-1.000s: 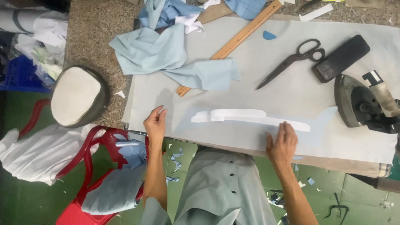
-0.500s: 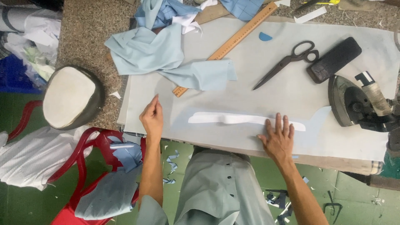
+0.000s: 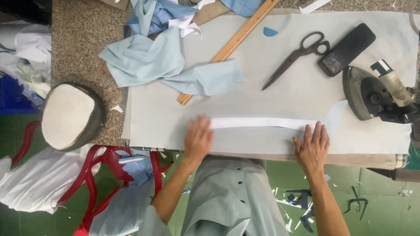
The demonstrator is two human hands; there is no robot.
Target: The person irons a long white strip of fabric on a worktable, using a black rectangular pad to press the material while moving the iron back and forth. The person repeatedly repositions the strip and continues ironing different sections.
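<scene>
I see both hands pressed flat, fingers spread: left hand [image 3: 197, 139] and right hand [image 3: 312, 146] pinning the long white fabric strip [image 3: 262, 123] at mid-frame

We press both palms flat on the cloth-covered surface [image 3: 280, 78]. Our left hand [image 3: 197, 140], blurred, lies over the left end of a long white fabric strip [image 3: 262, 123]; our right hand [image 3: 313, 146], fingers spread, rests at the strip's right end, fingertips touching it. The strip lies straight between the two hands on a pale blue piece. Beyond it lie black scissors [image 3: 295, 56], a wooden ruler [image 3: 227, 48] running diagonally, crumpled light blue cloth [image 3: 166, 65] and a dark rectangular block [image 3: 347, 49]. A heavy iron [image 3: 372, 96] sits at the right edge. Left of the surface stands a red plastic chair [image 3: 94, 183] draped with cloth.
</scene>
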